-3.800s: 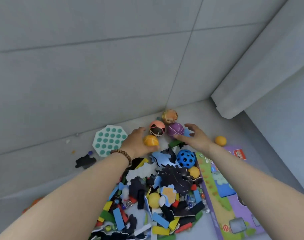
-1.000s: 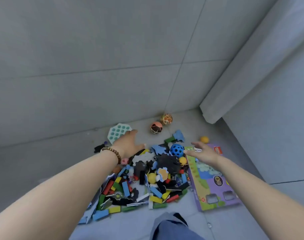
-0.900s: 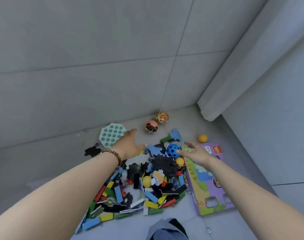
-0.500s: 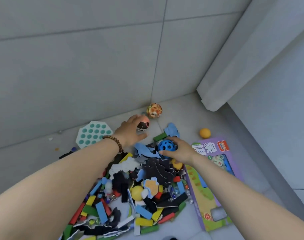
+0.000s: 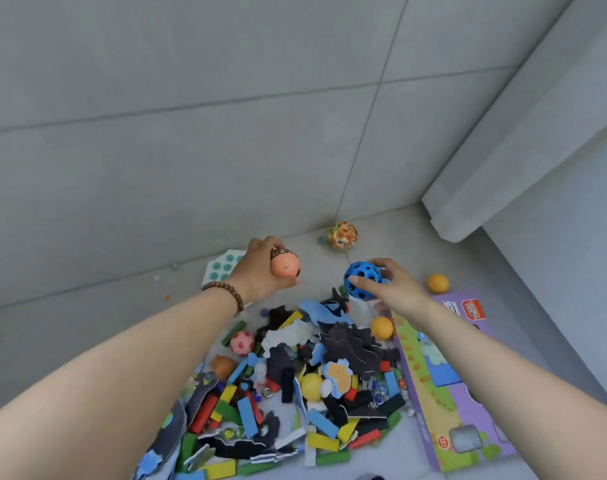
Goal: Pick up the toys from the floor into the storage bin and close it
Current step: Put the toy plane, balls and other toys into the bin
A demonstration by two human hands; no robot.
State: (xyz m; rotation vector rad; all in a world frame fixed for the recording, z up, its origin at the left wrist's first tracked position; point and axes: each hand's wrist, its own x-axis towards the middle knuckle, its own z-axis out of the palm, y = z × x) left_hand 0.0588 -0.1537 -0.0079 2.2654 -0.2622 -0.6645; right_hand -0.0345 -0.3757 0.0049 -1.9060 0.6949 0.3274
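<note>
Against the foot of the grey tiled wall [image 5: 156, 98], the toys are spread on the floor [image 5: 70, 341]. At the left of the group, a white pad with teal bubbles [image 5: 222, 268] lies flat, partly hidden behind the left hand [image 5: 257, 271]. The left hand, with a brown bead bracelet [image 5: 225, 295] at the wrist, is held over the floor. Its fingers are curled around a peach ball with black markings [image 5: 285, 265] and grasp it. Between the two forearms, the toy pile [image 5: 312, 393] covers the floor: coloured wooden blocks, black and blue foam shapes, yellow balls and glass marbles, all overlapping. Beyond the pile, a patterned orange-and-green ball [image 5: 342, 235] rests on the floor close to the wall. To its right, the right hand [image 5: 395, 289] is held above the far edge of the pile, its fingers and thumb wrapped around a blue perforated ball [image 5: 362, 280]. A small orange ball [image 5: 438, 283] sits alone on the floor just right of that hand. At the far right, a purple and green toy box [image 5: 451, 393] lies flat, its left edge against the pile.
</note>
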